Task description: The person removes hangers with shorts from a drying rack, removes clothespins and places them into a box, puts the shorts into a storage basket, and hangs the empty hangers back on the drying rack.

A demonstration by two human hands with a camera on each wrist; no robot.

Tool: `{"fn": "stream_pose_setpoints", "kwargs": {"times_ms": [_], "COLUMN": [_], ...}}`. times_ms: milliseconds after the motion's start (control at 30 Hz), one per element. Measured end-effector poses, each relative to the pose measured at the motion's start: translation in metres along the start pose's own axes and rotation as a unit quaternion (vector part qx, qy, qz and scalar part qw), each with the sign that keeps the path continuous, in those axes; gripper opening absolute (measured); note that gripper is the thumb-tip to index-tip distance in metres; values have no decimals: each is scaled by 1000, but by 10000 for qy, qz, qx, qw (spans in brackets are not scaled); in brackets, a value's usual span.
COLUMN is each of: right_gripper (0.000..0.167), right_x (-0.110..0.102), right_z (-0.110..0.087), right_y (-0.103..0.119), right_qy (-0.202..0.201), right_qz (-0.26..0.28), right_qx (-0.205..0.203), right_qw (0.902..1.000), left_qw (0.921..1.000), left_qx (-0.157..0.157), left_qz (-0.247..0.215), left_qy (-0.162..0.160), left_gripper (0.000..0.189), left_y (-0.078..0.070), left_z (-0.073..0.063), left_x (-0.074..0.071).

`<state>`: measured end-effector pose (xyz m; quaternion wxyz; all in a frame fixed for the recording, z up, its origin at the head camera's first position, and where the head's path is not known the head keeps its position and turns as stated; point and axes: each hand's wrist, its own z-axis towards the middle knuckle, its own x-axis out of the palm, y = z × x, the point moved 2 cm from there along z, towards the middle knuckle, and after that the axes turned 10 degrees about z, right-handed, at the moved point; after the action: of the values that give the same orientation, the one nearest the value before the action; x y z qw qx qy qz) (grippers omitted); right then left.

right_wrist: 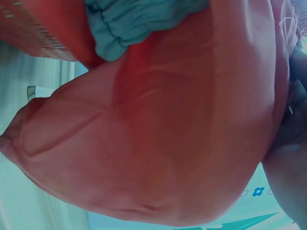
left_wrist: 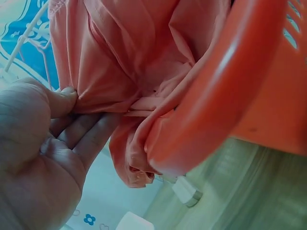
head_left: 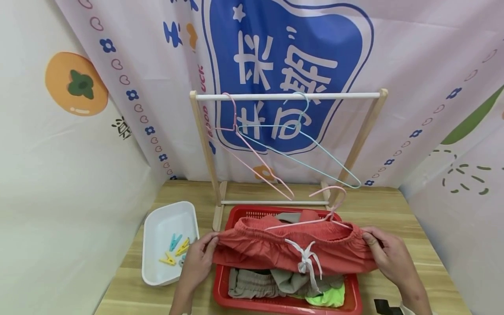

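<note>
Red shorts (head_left: 267, 249) with a gathered waistband and a white tied drawstring (head_left: 306, 258) are stretched sideways over a red basket (head_left: 287, 306). My left hand (head_left: 198, 258) pinches their left side between thumb and fingers, also seen close up in the left wrist view. At the other side my right hand (head_left: 391, 256) grips the waistband, thumb on the front. A pink hanger (head_left: 334, 205) sits within the waist opening, its hook standing up above the cloth. In the right wrist view the red cloth (right_wrist: 158, 124) fills most of the picture and the hand shows only at the edge.
Grey-brown garments (head_left: 256, 282) and a bright green one (head_left: 328, 298) lie in the basket. Behind stands a wooden rack (head_left: 287, 96) with a pink hanger (head_left: 256, 153) and a blue hanger (head_left: 315, 142). At left, a white tray (head_left: 151, 249) holds yellow and blue clothespins (head_left: 169, 259).
</note>
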<state>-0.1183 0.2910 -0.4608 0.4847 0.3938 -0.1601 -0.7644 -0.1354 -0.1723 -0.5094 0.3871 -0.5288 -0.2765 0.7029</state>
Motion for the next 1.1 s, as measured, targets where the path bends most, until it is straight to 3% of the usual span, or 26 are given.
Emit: {"fn": "stream_pose_setpoints", "kwargs": {"times_ms": [333,567,667,833,967,1100], "right_gripper": [37,35,35,31,26,27], "right_x": [-2,2,0,-1,2,3], "right_z": [-4,-5,-5,-4,-1,3], "right_y": [-9,-9,-10,-7,-4,1], "right_qy": [-108,-161,-200,-353,-336,-197], "right_qz": [153,409,378,541,830,527], "right_qx": [42,-39,18,27,129,110], "right_qw": [9998,9990,9991,9979,9959,9984], "left_qw": [9975,9861,9832,9848,9913,9962], "left_qx": [-157,-155,-111,-176,-207,-149], "left_qz": [-617,-1607,-1790,-1703,-1272,-760], "left_qy": [-305,-405,-353,-286,-277,-389], "left_gripper": [19,22,23,24,23,18], "left_y": [11,13,14,17,19,17], "left_z": [-7,-6,-5,-5,-9,-11], "left_x": [4,5,8,15,17,18]}}
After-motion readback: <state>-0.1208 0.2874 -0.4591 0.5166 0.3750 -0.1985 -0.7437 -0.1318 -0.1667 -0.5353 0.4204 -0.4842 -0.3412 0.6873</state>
